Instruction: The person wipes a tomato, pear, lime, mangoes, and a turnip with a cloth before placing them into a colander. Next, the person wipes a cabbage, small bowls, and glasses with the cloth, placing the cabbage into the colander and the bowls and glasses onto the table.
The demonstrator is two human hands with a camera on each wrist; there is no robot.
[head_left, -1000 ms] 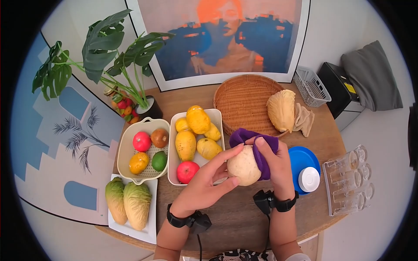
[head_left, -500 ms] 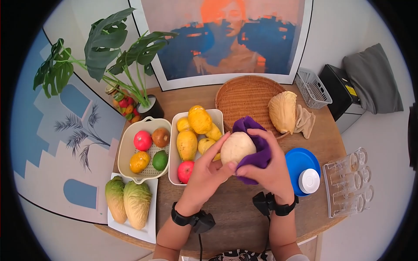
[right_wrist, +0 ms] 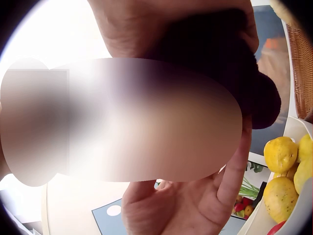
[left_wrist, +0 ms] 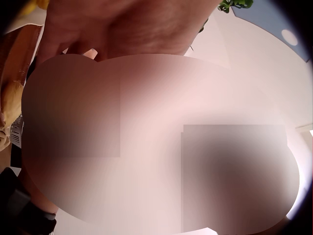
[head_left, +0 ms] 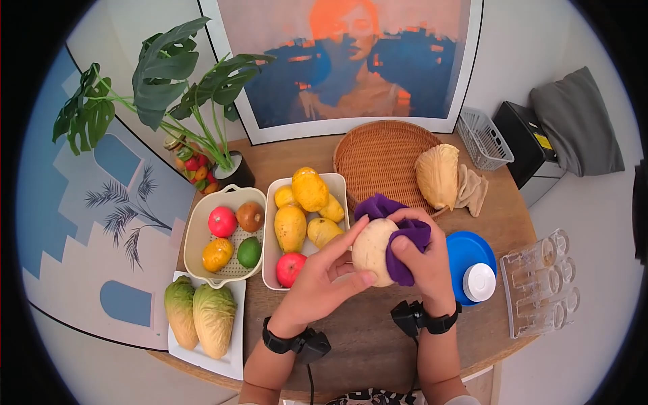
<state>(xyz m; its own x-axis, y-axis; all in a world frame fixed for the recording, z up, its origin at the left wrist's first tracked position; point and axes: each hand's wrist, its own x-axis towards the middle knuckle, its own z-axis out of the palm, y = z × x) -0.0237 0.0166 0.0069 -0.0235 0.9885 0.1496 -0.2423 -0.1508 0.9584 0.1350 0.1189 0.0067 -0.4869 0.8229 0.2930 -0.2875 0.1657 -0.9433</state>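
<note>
In the head view a pale round vegetable is held up above the table between both hands. The left hand grips its left side, thumb at the bottom and fingers on top. A purple cloth covers the right side, and the right hand presses it there, thumb on the front and fingers over the top. The right wrist view shows the dark purple cloth under the right hand, with the left hand opposite. A large blurred patch hides most of both wrist views.
Left of the hands stand a white bin of yellow fruit, a cream basket and a white plate with cabbages. A wicker tray lies behind. A blue plate and a glass rack are at right.
The right thumb has come up from the lower edge of the cloth, which now wraps more closely over the vegetable's right side. The vegetable has shifted slightly right and down since half a second ago.
</note>
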